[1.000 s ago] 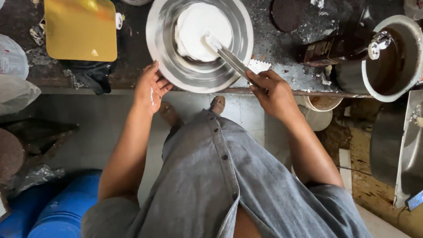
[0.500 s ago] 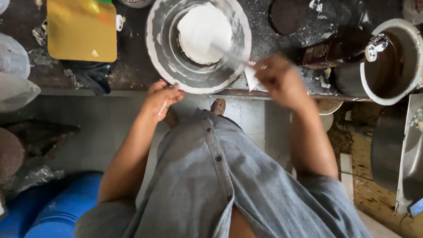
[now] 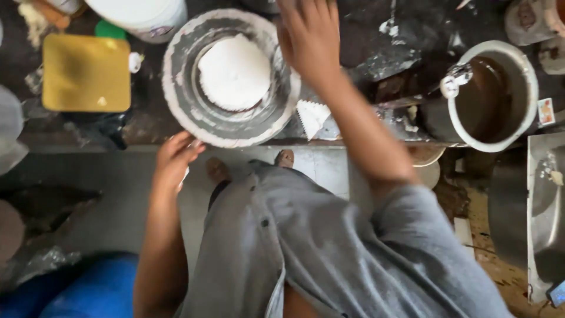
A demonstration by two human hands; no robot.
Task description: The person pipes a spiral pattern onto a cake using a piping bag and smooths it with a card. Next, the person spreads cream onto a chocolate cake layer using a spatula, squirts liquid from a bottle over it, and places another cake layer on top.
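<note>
A round white-frosted cake (image 3: 234,72) sits in the middle of a grey metal turntable (image 3: 176,100) smeared with cream, on a dark counter. My left hand (image 3: 175,158) is at the turntable's near rim by the counter edge, with loosely curled fingers and nothing in it. My right hand (image 3: 309,35) reaches over the turntable's far right side. It is blurred and seen from the back, so I cannot tell whether it holds anything.
A yellow square board (image 3: 85,73) lies left of the turntable, with a white bucket (image 3: 141,15) behind. A white toothed scraper (image 3: 312,118) lies at the right rim. A pot of brown liquid (image 3: 494,97) stands right, a metal sink (image 3: 547,206) beyond, blue barrels (image 3: 88,291) below left.
My right hand has moved from the counter's near edge up and away over the turntable's far side. The palette knife it held is no longer visible. My left hand stays near the front rim.
</note>
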